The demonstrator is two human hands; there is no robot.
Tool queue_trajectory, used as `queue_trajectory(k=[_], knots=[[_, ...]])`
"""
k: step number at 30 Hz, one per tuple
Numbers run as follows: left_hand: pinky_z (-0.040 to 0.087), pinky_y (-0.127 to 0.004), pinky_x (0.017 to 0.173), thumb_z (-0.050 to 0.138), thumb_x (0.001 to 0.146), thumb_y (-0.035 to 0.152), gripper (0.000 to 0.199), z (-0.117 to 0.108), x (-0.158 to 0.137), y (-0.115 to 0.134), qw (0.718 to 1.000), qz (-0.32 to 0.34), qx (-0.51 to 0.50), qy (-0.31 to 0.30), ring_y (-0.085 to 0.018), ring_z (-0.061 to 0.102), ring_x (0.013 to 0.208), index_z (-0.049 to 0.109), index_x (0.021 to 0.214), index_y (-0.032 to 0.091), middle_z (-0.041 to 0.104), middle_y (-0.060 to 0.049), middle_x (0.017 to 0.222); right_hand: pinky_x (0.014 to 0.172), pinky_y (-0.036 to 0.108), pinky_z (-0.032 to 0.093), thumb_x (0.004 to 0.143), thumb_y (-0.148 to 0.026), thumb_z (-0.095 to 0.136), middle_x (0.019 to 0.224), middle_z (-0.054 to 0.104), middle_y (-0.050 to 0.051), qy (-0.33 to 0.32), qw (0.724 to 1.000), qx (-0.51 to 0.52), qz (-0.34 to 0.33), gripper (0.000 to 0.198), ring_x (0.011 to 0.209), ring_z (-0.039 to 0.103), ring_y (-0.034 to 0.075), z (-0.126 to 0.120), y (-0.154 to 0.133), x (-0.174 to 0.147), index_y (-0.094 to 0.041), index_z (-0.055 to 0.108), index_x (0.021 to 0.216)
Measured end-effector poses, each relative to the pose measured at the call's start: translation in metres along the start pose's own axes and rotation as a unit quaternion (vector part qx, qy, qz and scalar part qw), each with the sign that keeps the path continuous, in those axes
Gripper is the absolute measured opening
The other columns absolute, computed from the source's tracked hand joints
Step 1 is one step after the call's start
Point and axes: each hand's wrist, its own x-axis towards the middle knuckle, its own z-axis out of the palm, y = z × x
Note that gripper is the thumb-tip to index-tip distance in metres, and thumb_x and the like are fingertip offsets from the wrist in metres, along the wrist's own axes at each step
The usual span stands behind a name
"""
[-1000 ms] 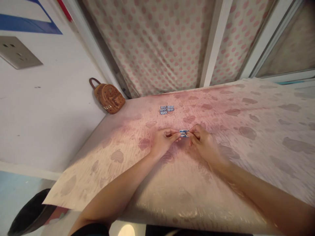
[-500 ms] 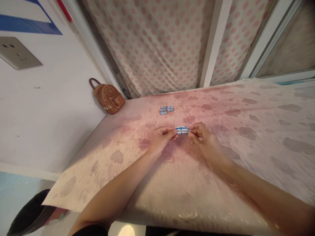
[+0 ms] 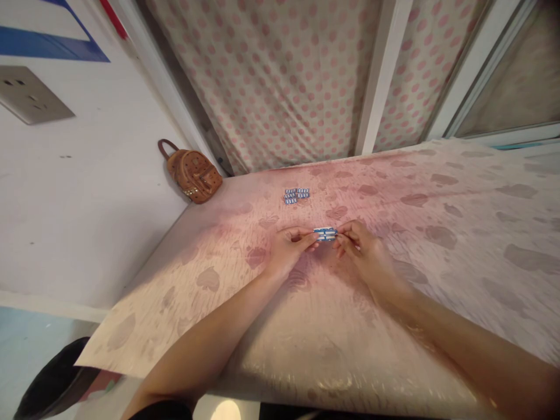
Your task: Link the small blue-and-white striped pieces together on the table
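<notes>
Between my two hands is a small blue-and-white block (image 3: 325, 234), made up of flat rectangular pieces; I cannot make out its exact kind. My left hand (image 3: 294, 246) pinches its left end between thumb and fingers. At its right end, my right hand (image 3: 361, 245) grips with thumb and fingertips. The block is held just above the patterned tablecloth (image 3: 271, 326). Beyond my hands lies a small group of similar blue-and-white pieces (image 3: 296, 196) on the cloth.
A small brown backpack-shaped bag (image 3: 195, 175) leans against the white wall (image 3: 109, 192) at the table's left back corner. A polka-dot curtain (image 3: 284, 87) hangs behind the table. Below the left edge is a black rounded object (image 3: 55, 376).
The block has shifted slightly to the right and its offset layers look more evenly lined up. Both hands keep their hold, and the pieces behind have stayed put.
</notes>
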Motion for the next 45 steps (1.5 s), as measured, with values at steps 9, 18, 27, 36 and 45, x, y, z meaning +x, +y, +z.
queue_trajectory(k=[9,18,27,36,45], knots=[[0.051,-0.026,0.067,0.087,0.069,0.041,0.032,0.001,0.000,0.000,1.000,0.002,-0.008,0.017,-0.013,0.063,0.065,0.076,0.080,0.013,0.072,-0.005,0.072,0.062,0.033,0.052,0.097,-0.038,0.052,0.078,0.068,0.000,-0.015,0.998,0.061,0.028,0.017,0.060,0.067,0.019,0.003,0.007,0.000,-0.024,0.050,0.106],[0.052,-0.025,0.067,0.087,0.067,0.044,0.034,0.003,-0.002,0.001,1.000,0.001,-0.014,0.022,-0.012,0.063,0.065,0.076,0.078,0.014,0.071,-0.004,0.071,0.061,0.032,0.053,0.099,-0.035,0.050,0.076,0.069,0.002,-0.022,0.998,0.014,0.048,0.017,0.060,0.067,0.018,0.001,0.001,-0.002,-0.023,0.055,0.089],[0.051,-0.027,0.070,0.087,0.069,0.041,0.032,0.001,-0.001,0.001,0.999,-0.018,-0.025,0.005,-0.013,0.063,0.067,0.076,0.080,0.014,0.071,-0.005,0.073,0.078,0.038,0.056,0.092,-0.040,0.064,0.095,0.070,0.006,-0.023,0.998,-0.049,-0.040,0.043,0.085,0.069,0.025,-0.002,0.006,0.002,-0.026,0.055,0.132],[0.051,-0.029,0.072,0.087,0.071,0.041,0.032,0.001,-0.003,0.003,0.999,-0.025,-0.021,-0.016,-0.013,0.063,0.068,0.077,0.082,0.013,0.072,-0.006,0.075,0.069,0.033,0.053,0.093,-0.028,0.058,0.091,0.072,0.004,-0.036,0.992,-0.104,-0.066,0.020,0.080,0.068,0.023,-0.006,0.002,0.003,-0.026,0.065,0.112],[0.049,-0.026,0.068,0.085,0.071,0.044,0.033,0.005,-0.006,0.002,0.999,-0.017,-0.008,-0.027,-0.014,0.063,0.069,0.076,0.081,0.014,0.072,-0.006,0.076,0.086,0.041,0.053,0.098,-0.030,0.055,0.115,0.066,0.008,-0.067,0.978,-0.126,-0.155,0.028,0.101,0.065,0.027,-0.005,-0.003,0.003,-0.026,0.061,0.126]])
